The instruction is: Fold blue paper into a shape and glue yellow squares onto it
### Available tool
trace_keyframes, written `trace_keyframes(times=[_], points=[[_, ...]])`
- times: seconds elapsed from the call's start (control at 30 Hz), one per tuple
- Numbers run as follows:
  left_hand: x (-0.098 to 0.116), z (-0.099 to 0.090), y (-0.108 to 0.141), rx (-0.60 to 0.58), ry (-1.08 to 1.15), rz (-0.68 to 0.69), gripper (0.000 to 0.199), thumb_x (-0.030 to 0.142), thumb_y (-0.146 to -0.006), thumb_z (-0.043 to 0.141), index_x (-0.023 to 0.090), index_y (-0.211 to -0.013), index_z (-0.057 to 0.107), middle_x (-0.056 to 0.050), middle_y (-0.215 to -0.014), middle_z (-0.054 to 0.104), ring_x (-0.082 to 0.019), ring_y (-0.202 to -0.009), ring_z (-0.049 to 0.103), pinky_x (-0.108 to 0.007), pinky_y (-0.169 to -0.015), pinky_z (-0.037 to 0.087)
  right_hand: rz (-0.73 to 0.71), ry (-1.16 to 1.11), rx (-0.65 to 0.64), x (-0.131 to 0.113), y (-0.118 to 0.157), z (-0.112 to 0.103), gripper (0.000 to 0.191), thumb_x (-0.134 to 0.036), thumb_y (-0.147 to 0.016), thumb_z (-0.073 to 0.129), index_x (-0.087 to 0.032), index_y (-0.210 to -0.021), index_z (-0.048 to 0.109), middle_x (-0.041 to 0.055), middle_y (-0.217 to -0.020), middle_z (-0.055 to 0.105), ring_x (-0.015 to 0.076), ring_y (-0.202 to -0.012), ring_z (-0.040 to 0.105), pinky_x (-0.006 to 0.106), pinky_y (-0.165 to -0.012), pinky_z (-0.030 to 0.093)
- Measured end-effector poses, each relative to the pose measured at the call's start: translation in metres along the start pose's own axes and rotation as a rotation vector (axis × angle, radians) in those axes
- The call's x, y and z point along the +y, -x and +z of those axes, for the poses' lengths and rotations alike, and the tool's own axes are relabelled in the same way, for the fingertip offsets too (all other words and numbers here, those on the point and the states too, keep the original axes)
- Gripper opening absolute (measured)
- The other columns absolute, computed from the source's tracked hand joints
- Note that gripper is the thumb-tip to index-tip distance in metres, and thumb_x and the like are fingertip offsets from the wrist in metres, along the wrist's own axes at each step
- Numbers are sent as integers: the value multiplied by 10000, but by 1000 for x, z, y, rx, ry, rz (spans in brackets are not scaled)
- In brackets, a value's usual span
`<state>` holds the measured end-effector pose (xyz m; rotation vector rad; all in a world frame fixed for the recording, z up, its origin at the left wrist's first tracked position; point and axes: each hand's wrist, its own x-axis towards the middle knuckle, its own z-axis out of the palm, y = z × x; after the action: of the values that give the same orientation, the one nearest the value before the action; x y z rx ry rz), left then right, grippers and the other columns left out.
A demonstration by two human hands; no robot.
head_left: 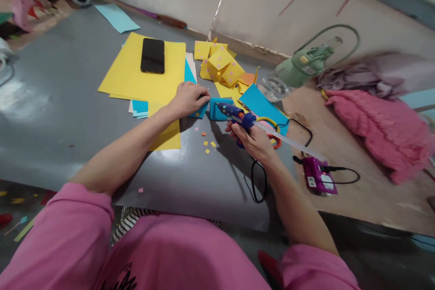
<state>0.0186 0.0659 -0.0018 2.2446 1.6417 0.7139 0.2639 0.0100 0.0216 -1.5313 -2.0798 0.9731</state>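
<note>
My right hand [251,138] is wrapped round a dark blue glue gun [234,113], with a long clear glue stick [288,138] jutting out of its back end. The gun's nozzle is over a blue piece of folded paper [217,111], though contact cannot be made out. Just left of it, my left hand [188,99] presses on a second blue paper piece [200,112], its fingers bent and close together. Small yellow and orange paper squares [207,144] lie scattered below the two pieces. Scissors [275,138] with orange and yellow handles rest partly hidden behind my right hand.
Yellow sheets [118,72] carry a black phone [152,55]. Dotted yellow folded shapes [220,63] and a blue sheet [261,102] lie toward the wall. At right are a green bottle [301,68], a purple power box [317,176] with cables, and pink fabric [380,127].
</note>
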Motion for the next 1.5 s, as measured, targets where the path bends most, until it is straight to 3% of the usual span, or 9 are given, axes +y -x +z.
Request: trace_keyframes(times=[0.57,1.23,1.5], points=[[5,-1,4,-14,20,-49,291,320,-949,518,244,-1037,785,-58,-1094,795,-282,-1115,661,-458,-1013,396,-48,60,7,-2,-1,1,670,-821,-869,435,-188,-821,651,59,-709,639,182,-624,577,296,-565,432],[8,-3,5,-45,21,-57,326,316,-966,471,245,-1050,778,-64,-1161,782,-287,-1158,650,-489,-1055,373,-85,192,17,-4,-2,0,615,-749,-911,383,-203,-729,601,52,-656,592,187,-611,529,318,-585,372],[8,-2,4,-52,15,-60,365,299,-970,424,244,-1058,774,-69,-1174,775,-293,-1168,644,-490,-1045,371,-96,191,30,-4,-1,0,538,-667,-928,422,-210,-714,608,55,-661,601,214,-679,573,316,-602,395]])
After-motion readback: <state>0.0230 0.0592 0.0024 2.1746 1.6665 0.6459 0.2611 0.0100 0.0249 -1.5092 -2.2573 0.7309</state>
